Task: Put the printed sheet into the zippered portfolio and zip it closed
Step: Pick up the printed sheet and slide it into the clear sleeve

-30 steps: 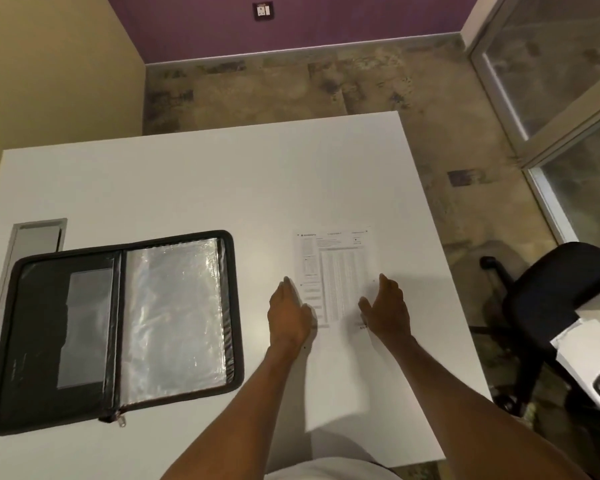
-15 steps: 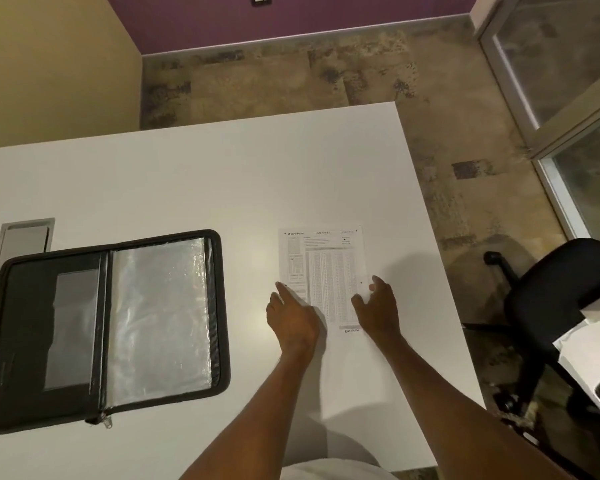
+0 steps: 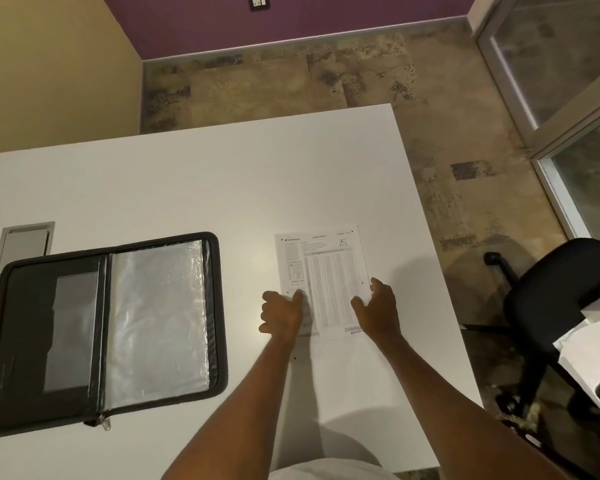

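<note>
The printed sheet [image 3: 326, 271], a white form with dense tables, lies flat on the white table [image 3: 187, 188] right of centre. My left hand [image 3: 281, 311] holds its lower left edge, thumb on top of the paper and fingers curled beside it. My right hand [image 3: 378, 310] holds the lower right edge the same way. The black zippered portfolio [image 3: 25, 341] lies open on the table to the left, apart from the sheet. Its right half shows a clear plastic sleeve [image 3: 156, 317]. The zipper pull [image 3: 101, 422] hangs at the near end of the spine.
A grey cable hatch [image 3: 25, 240] is set into the table behind the portfolio. A black office chair [image 3: 561, 289] stands off the table's right edge, with a desk corner carrying white papers [image 3: 589, 351] beside it. A glass door is at the far right.
Both hands have slid from resting flat on the sheet to its side edges, and their fingers have curled around them. The sheet and portfolio lie where they were; the head camera shifted slightly.
</note>
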Demonstrator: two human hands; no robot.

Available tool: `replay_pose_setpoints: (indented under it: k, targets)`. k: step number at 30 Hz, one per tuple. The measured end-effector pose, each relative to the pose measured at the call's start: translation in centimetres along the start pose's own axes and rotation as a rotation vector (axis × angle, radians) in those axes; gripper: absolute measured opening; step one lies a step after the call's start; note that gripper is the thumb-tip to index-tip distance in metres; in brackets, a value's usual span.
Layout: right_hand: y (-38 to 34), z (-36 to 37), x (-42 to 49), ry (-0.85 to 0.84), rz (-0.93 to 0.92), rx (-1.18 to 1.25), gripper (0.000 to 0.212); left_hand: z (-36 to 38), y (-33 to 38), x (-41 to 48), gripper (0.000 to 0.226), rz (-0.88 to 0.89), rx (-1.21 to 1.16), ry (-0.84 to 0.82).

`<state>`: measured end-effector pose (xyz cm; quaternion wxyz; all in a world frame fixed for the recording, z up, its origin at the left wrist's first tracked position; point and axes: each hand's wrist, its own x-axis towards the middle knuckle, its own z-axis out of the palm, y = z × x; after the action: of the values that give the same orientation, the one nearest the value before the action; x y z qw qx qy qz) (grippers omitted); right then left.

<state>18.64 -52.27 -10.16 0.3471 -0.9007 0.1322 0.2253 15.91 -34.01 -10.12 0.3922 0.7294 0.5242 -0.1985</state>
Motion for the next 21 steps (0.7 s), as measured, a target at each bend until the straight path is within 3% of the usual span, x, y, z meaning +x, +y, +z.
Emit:
replay_pose_setpoints:
  k: [4, 7, 13, 15, 17, 21]
  targets:
    - [0.1, 0.0, -0.2, 0.001, -0.006, 0.001, 0.064, -0.8, -0.2, 0.6, 0.05, 0.014, -0.177, -0.097]
    - [0.1, 0.0, -0.3, 0.003, -0.008, 0.012, 0.064, -1.4, -0.3, 1.0, 0.023, 0.051, -0.27, -0.106]
    - [-0.1, 0.0, -0.6, 0.018, -0.008, 0.029, 0.059, -1.9, -0.2, 1.0, 0.018, 0.031, -0.431, -0.199]
    - [0.0, 0.0, -0.5, 0.017, -0.002, 0.036, 0.057, -2.1, -0.4, 1.4, 0.006, 0.023, -0.461, -0.223]
    - [0.1, 0.0, -0.5, 0.009, 0.003, 0.043, 0.056, -2.4, -0.9, 1.6, 0.027, 0.036, -0.458, -0.249]
    - [0.3, -0.2, -0.4, -0.008, 0.011, 0.037, 0.055, -3.2, -1.7, 1.6, 0.021, 0.076, -0.478, -0.282]
